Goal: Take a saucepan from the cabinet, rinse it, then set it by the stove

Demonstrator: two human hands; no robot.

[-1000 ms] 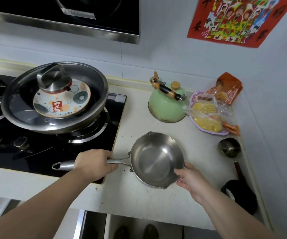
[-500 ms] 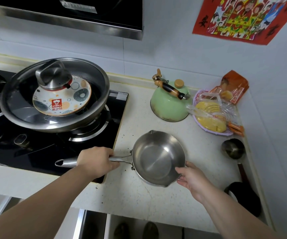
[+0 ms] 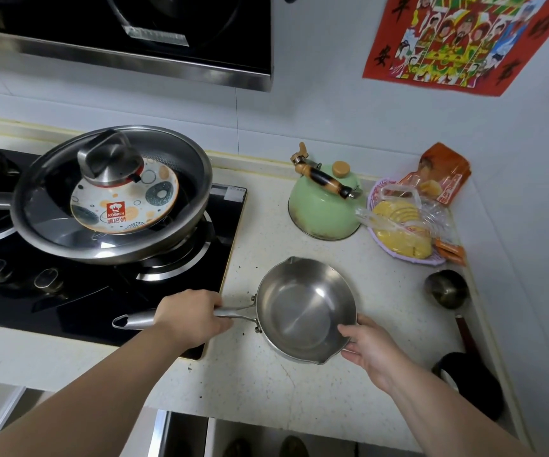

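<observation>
The saucepan (image 3: pixel 302 308) sits on the white bench (image 3: pixel 266 374), just to the right of the black stove (image 3: pixel 101 291). That is the spot the job asks for, so the job looks almost done.

The left hand (image 3: pixel 190 316) is curled tight round the long metal handle (image 3: pixel 134 321), which sticks out to the left over the front corner of the stove. This grip is closed all the way on the handle. It is the best place to hold the pan, because the handle lets you steer it.

The right hand (image 3: pixel 370 347) is at the near right side of the pan. Its thumb lies over the rim and its fingers go under the side, so it holds the pan lightly. It seems to be there to keep the pan from tipping or sliding while it settles flat.

The pan looks empty inside and shiny. I cannot tell if it is wet.

A big pan with a glass lid (image 3: pixel 111 196) sits on the burner. A green kettle (image 3: pixel 324 206) stands further back on the bench, well apart from the saucepan, so there is room

I think both hands can let go next
</observation>
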